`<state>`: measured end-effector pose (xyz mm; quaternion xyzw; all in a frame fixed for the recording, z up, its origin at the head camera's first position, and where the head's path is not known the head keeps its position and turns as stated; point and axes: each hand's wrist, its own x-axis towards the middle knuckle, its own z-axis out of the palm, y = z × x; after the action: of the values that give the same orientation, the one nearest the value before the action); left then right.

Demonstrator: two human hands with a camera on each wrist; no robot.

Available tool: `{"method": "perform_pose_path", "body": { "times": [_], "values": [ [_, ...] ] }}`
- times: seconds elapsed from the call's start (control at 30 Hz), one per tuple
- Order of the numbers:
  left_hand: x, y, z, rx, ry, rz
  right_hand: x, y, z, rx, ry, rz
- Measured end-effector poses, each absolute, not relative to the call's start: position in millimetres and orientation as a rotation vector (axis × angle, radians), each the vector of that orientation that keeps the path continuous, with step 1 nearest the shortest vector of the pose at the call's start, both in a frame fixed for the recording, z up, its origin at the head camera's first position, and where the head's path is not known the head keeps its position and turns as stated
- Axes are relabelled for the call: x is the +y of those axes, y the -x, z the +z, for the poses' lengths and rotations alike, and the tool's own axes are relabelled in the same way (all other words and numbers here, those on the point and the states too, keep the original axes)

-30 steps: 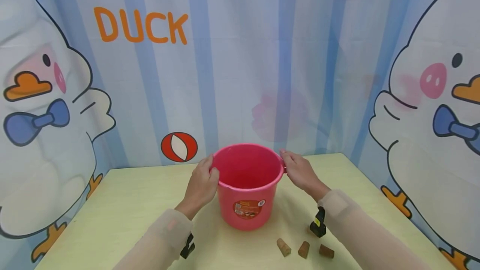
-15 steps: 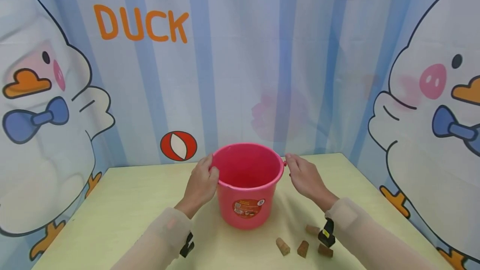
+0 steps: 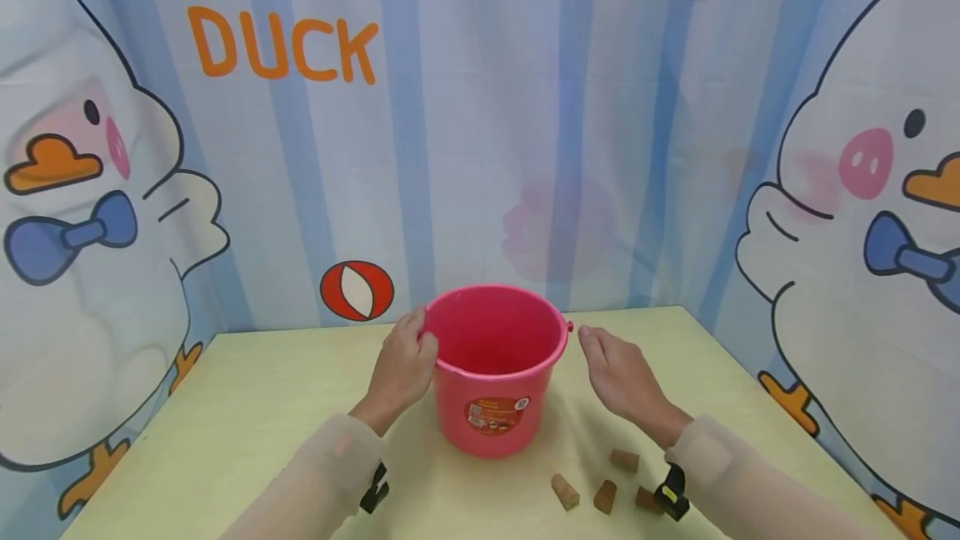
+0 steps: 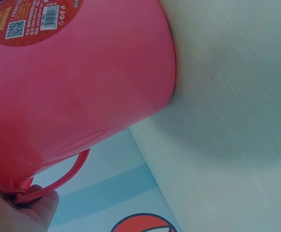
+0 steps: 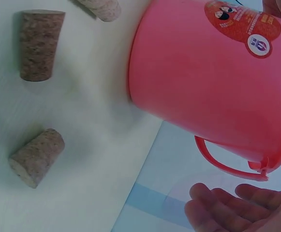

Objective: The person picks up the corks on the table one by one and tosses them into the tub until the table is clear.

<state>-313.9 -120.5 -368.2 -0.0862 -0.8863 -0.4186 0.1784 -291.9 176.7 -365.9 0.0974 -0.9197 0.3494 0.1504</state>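
Observation:
A pink plastic bucket (image 3: 457, 419) with an orange oval label stands upright on the table, its open mouth facing up. My left hand (image 3: 405, 363) grips the left side of its rim, thumb on the near side. Beneath the rim, the left wrist view shows these fingers at the end of the bucket's handle (image 4: 71, 175). To the right of the bucket my right hand (image 3: 624, 377) is held apart from the rim with its fingers extended. The right wrist view shows a gap between those fingertips (image 5: 198, 191) and the handle, which hangs behind the bucket.
Several tapered corks (image 3: 565, 492) lie on the pale yellow table (image 3: 277, 415), right of and nearer than the bucket. One cork (image 3: 647, 500) is partly covered by the right wrist's black strap device (image 3: 672, 492). A blue striped curtain (image 3: 480, 148) with duck prints surrounds the table.
My right hand has let go of the bucket's right rim and drawn away to the right, uncovering a cork. The left hand keeps its hold and the bucket stays in place.

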Motion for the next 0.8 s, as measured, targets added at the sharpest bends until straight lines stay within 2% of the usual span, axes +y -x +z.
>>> {"method": "perform_pose_path", "body": {
  "times": [0.8],
  "values": [
    [-120.9,313.6,-367.8,-2.517,0.249,-1.186,173.4,260.9,-375.1,-2.758,-0.351,0.769]
  ]
}}
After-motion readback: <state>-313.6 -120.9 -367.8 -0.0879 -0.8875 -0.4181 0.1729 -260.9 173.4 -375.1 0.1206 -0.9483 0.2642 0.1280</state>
